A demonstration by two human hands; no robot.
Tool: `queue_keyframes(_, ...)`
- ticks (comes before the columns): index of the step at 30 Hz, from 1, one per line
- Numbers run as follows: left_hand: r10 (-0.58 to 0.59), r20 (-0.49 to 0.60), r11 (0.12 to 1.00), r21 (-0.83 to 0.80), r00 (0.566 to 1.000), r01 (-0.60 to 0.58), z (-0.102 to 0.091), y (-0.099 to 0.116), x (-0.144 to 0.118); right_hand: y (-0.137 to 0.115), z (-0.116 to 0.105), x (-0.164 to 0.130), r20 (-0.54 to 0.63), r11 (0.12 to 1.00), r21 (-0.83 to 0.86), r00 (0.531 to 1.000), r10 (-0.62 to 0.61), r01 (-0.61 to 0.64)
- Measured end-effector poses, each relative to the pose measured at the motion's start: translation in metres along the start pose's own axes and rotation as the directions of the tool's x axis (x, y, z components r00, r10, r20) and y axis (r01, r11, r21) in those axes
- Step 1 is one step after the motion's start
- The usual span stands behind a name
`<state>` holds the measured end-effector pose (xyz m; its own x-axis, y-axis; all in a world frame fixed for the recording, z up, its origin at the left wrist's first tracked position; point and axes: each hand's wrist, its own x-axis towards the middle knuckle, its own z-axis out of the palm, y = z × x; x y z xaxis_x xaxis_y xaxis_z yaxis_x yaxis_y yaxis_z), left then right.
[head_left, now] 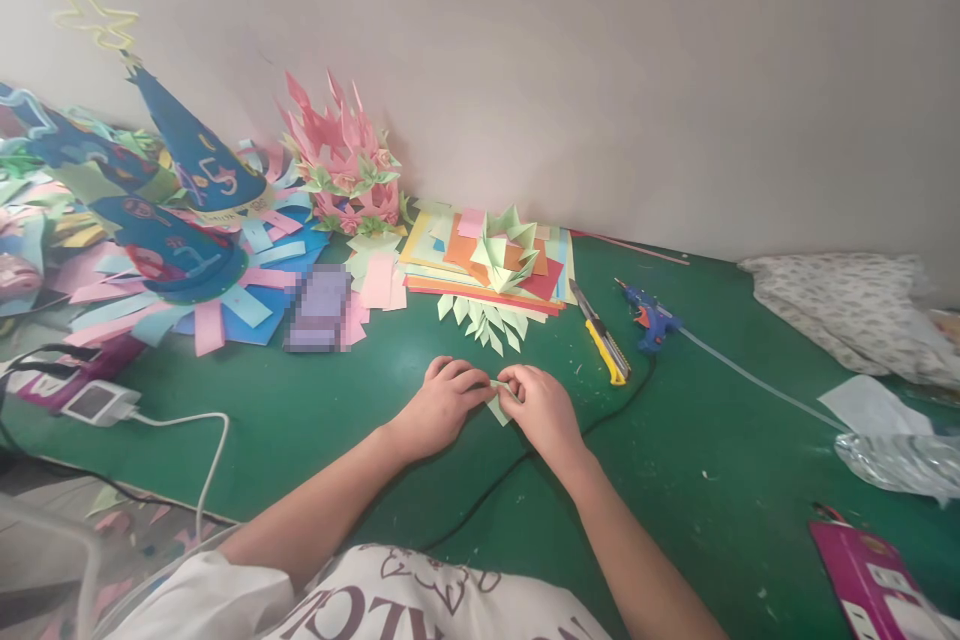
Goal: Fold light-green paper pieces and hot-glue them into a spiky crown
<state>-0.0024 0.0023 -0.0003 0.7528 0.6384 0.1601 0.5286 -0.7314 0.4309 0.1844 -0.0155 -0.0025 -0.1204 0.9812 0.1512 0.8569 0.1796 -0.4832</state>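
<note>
A small pale green piece of paper (501, 409) lies under my fingers near the front middle of the green table (337, 440). My left hand (444, 402) presses on its upper left edge with the fingertips. From the other side my right hand (541, 408) pinches the paper between thumb and fingers. Part of the paper is hidden beneath both hands. Just beyond them, several folded green paper leaves (487, 320) lie in a cluster. A ring of pale green folded paper (506, 265) sits on a stack of coloured paper (420, 265).
A yellow utility knife (601, 338) and a blue hot glue gun (651, 318) lie at right, the gun's black cable running under my arms. Blue cone hats (196, 145) and a pink paper crown (346, 170) stand at left. A patterned cloth (847, 305) is at far right.
</note>
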Motion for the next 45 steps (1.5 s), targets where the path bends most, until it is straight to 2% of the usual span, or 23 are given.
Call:
queue_keyframes(7, -0.029, -0.031, 0.999, -0.032, 0.999, 0.028, -0.001, 0.001, -0.001, -0.003, -0.002, -0.002, -0.058, 0.997, -0.033, 0.996, -0.071, 0.069)
queue_keyframes(13, -0.046, -0.028, 0.999, -0.002, 0.999, 0.046, 0.0, 0.0, -0.002, -0.003, -0.002, -0.007, -0.084, 0.996, -0.025, 0.993, -0.084, 0.082)
queue_keyframes(21, -0.049, -0.029, 0.999, -0.003, 0.998, 0.049, -0.002, 0.003, -0.001, -0.002, -0.002, -0.011, -0.022, 0.977, -0.074, 0.979, -0.202, 0.2)
queue_keyframes(29, -0.038, -0.018, 0.999, -0.013, 0.999, 0.038, -0.003, 0.004, -0.001, 0.004, -0.003, -0.013, -0.004, 0.959, -0.041, 0.96, -0.28, 0.279)
queue_keyframes(37, -0.044, -0.007, 0.998, -0.035, 0.999, 0.044, -0.005, 0.004, -0.001, 0.007, -0.007, -0.011, 0.07, 0.95, -0.069, 0.952, -0.299, 0.304)
queue_keyframes(45, -0.058, -0.003, 0.996, -0.061, 0.998, 0.058, -0.004, 0.003, -0.002, 0.007, -0.009, -0.008, 0.061, 0.954, -0.028, 0.953, -0.295, 0.297)
